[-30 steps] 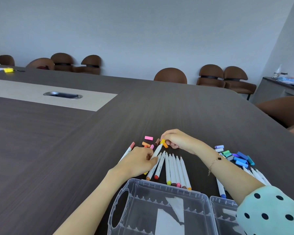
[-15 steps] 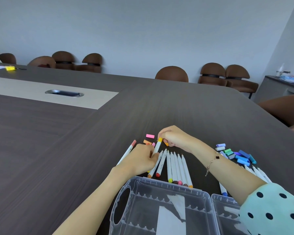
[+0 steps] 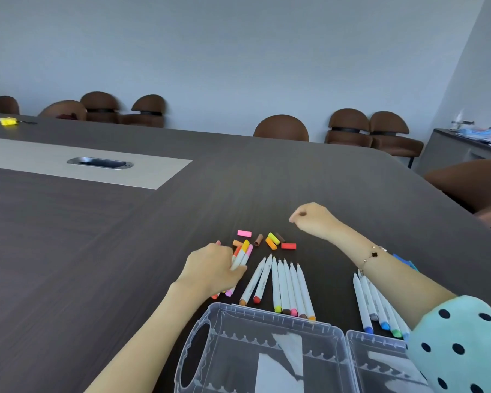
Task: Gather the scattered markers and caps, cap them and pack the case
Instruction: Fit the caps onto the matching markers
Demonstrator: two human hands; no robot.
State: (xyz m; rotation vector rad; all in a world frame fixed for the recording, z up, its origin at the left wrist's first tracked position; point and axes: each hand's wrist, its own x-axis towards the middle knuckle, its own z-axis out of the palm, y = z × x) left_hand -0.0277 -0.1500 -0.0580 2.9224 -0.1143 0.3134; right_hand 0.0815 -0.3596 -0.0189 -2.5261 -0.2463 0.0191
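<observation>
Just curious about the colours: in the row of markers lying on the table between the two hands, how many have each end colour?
Orange: 2
Brown: 2
Red: 1
Yellow: 1
Pink: 1
Total: 7 markers

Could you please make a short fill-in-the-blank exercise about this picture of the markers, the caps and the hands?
1. The left hand grips a small bunch of ____.
2. The pink cap lies on the table, the farthest of the loose ____ from the person.
3. The clear plastic case lies ____, with no markers inside it.
4. A bracelet is worn on the ____ wrist.

Missing words: markers; caps; open; right
</observation>
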